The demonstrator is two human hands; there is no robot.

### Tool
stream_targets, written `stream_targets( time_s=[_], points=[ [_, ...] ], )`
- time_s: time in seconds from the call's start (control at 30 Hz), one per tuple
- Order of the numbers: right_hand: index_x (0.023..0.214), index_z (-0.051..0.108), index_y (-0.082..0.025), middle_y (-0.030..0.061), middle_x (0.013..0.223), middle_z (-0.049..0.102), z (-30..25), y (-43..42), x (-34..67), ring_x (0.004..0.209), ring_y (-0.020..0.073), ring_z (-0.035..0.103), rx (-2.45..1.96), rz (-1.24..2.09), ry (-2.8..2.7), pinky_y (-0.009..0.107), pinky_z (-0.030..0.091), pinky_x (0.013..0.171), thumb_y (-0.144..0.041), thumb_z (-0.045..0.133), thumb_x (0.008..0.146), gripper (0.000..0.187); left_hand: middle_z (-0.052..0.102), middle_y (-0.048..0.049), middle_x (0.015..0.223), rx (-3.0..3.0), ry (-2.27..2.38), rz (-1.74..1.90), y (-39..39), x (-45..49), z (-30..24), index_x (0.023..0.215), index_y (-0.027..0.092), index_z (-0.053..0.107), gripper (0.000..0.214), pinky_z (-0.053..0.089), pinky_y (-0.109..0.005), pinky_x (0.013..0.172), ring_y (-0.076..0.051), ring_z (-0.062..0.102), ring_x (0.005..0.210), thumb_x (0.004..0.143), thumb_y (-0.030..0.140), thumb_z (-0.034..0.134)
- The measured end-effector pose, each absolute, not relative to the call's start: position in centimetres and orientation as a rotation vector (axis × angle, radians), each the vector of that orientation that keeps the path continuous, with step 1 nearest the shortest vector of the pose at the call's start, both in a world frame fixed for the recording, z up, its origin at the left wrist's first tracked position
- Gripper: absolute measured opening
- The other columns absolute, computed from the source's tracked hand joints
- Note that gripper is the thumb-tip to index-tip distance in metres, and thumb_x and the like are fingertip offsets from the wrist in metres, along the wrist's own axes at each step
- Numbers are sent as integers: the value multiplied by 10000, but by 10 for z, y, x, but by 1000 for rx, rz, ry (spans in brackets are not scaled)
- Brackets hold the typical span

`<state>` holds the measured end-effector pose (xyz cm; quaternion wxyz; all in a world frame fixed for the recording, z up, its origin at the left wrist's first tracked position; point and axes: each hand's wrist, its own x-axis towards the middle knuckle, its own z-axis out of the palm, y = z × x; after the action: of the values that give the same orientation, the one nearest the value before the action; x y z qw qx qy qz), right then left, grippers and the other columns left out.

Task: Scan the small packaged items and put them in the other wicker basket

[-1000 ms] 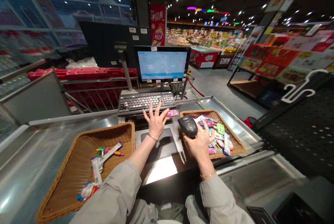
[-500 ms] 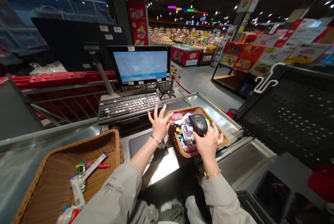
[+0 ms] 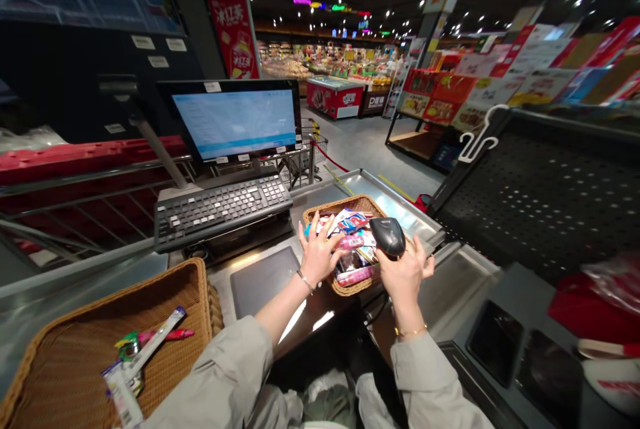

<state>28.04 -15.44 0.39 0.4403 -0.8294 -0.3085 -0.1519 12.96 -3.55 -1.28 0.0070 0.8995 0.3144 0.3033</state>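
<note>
My right hand point(image 3: 405, 275) grips a black handheld barcode scanner point(image 3: 387, 236), its head tilted up and away from me. My left hand point(image 3: 320, 252) is open with its fingers spread, right over the near-left side of a wicker basket point(image 3: 353, 290) heaped with colourful snack packets point(image 3: 350, 242). A pink packet lies under those fingers, but I cannot tell if they touch it. A second wicker basket point(image 3: 195, 289) at lower left holds several stick-shaped snack packets point(image 3: 143, 345), partly hidden by my left sleeve.
A black keyboard point(image 3: 223, 210) and a checkout monitor point(image 3: 235, 124) stand beyond my hands. A dark flat scanning plate point(image 3: 263, 281) is set in the steel counter point(image 3: 395, 205). A perforated black panel point(image 3: 545, 209) rises at right, and shop aisles lie beyond.
My left hand has moved right, from beside the keyboard to over the basket's edge. The view has swung, shifting the counter and baskets left in the frame. The scanner stays in my right hand.
</note>
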Motion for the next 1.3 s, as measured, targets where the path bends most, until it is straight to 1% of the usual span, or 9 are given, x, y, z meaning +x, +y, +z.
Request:
stream_targets(
  time_s=[0.13,0.37,0.53,0.67,0.77,0.9,1.1,1.2,1.3],
  points=[
    [1076,682,-196,117,1179,684,4,-158,281,1322,318,447,-2055,-378,-752,559,67,1140,-477,619,733,448,415,-39,1549,2814,974,859,-44,130,-20,1149,316,692,369,5,-728,1147,-387,162,1491,858,525,606],
    [1066,683,-192,120,1196,680,2,-160,282,1324,324,448,-2060,-371,-737,563,85,1137,-484,630,719,457,369,-76,1573,2852,1029,807,-43,132,-21,1319,275,593,524,16,-721,1157,-380,170,1491,879,557,554],
    [1036,687,-189,124,1161,691,2,-156,278,1324,325,441,-2065,-372,-727,548,130,1118,-481,624,718,436,347,-87,1582,2865,1080,823,-40,128,-16,1366,284,556,546,-5,-714,1158,-377,146,1497,879,530,564],
    [1039,685,-184,135,1164,689,3,-148,271,1317,330,448,-2044,-399,-714,562,121,1114,-491,619,720,447,332,-81,1590,2860,1129,857,-36,116,-11,1369,279,550,539,-11,-701,1163,-369,125,1504,890,528,544],
    [1033,689,-181,141,1133,702,5,-139,264,1319,335,447,-2023,-403,-736,577,124,1109,-493,615,726,445,334,-83,1589,2845,1204,886,-33,103,-5,1364,271,553,515,-8,-698,1164,-362,111,1508,910,512,520],
    [924,703,-183,150,1102,708,11,-127,248,1316,338,448,-1994,-373,-801,576,160,1101,-485,613,734,368,324,-75,1594,2805,1341,928,-29,80,3,1378,285,539,518,25,-691,1169,-359,111,1509,905,497,538],
    [919,708,-177,163,1107,700,17,-106,211,1303,319,464,-1920,-279,-904,517,249,1072,-469,627,724,361,327,-70,1593,2739,1577,938,-24,35,3,1340,262,575,492,35,-675,1182,-354,124,1508,903,485,551],
    [859,704,-190,140,1057,715,15,-97,192,1314,320,450,-1888,-220,-990,504,250,1071,-476,616,734,324,323,-64,1595,2694,1697,922,-26,10,2,1347,254,569,487,36,-672,1185,-349,115,1510,914,473,536],
    [874,697,-191,132,1049,716,10,-88,173,1320,326,443,-1859,-181,-1078,509,235,1081,-484,611,724,340,318,-65,1597,2649,1801,899,-31,-16,0,1351,254,566,482,34,-673,1185,-346,93,1514,922,469,520]
  ],
)
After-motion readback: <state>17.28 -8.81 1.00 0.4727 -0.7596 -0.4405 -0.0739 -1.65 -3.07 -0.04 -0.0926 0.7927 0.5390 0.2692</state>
